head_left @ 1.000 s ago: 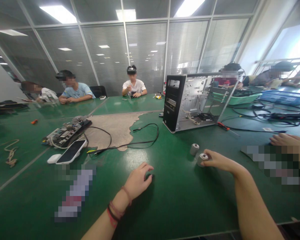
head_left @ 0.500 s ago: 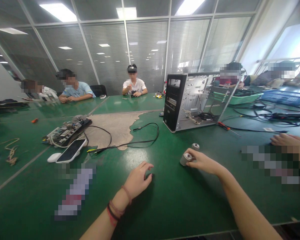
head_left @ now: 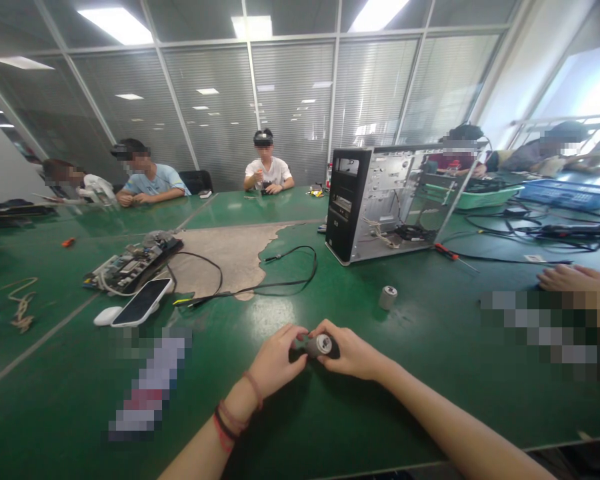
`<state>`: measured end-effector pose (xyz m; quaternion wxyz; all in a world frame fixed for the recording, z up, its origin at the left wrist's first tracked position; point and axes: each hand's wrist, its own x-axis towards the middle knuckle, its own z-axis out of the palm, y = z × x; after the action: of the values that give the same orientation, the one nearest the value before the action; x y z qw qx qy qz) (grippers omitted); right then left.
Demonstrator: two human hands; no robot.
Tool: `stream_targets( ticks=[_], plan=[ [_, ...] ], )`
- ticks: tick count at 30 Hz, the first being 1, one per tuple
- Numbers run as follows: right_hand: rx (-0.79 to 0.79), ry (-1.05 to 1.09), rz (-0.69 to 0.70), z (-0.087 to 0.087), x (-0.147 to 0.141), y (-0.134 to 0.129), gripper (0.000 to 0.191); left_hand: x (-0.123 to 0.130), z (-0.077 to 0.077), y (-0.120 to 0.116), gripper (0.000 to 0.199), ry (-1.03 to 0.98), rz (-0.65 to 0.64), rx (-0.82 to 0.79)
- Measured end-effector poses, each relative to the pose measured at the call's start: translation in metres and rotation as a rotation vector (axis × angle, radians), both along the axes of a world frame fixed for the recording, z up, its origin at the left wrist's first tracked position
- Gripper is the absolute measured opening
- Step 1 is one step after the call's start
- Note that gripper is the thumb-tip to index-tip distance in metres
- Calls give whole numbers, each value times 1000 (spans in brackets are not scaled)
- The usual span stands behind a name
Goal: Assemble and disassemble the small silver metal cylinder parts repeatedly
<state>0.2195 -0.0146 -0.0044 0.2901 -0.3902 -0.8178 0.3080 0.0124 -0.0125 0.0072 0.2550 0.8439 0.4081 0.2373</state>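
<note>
A short grey cylinder (head_left: 319, 347) with a pale round end, much like a small motor, is between the thumb and fingers of my right hand (head_left: 353, 350), low over the table in front of me. Just to its left, my left hand (head_left: 276, 353) is curved with thumb and fingers apart. The left fingertips come very close to the cylinder; whether they touch it I cannot tell. A second grey cylinder (head_left: 388, 298) of the same kind stands upright on the green table (head_left: 260, 427), farther off to the right.
An open computer case (head_left: 345, 207) stands beyond, with a screwdriver (head_left: 446, 251) beside it. On the left lie a phone (head_left: 144, 301), a circuit board assembly (head_left: 135, 263) and a black cable (head_left: 285, 287). Another person's hand (head_left: 570, 279) rests at right. Several people sit around the table.
My right hand has brought the grey cylinder left and nearer to me, up beside my left hand. The second cylinder has stayed where it stood. My left hand has hardly moved.
</note>
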Motion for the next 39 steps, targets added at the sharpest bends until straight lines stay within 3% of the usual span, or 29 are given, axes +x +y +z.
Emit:
stream_targets(
  ticks=[7,18,25,31,39],
  plan=[
    [-29,65,-3,-5,-7,-3,35,2,1,-1,28,-115,-11,-61],
    [87,122,-37,-14,-12,-2,28,0,1,1,28,-264,-39,-166],
    [112,182,-125,-21,-11,-3,57,1,-6,4,24,-416,-86,-297],
    [209,143,-136,-25,-13,-4,55,2,-6,2,23,-473,-102,-373],
    [285,108,-140,-27,-17,-3,42,6,-4,-1,22,-460,-98,-344]
  ],
)
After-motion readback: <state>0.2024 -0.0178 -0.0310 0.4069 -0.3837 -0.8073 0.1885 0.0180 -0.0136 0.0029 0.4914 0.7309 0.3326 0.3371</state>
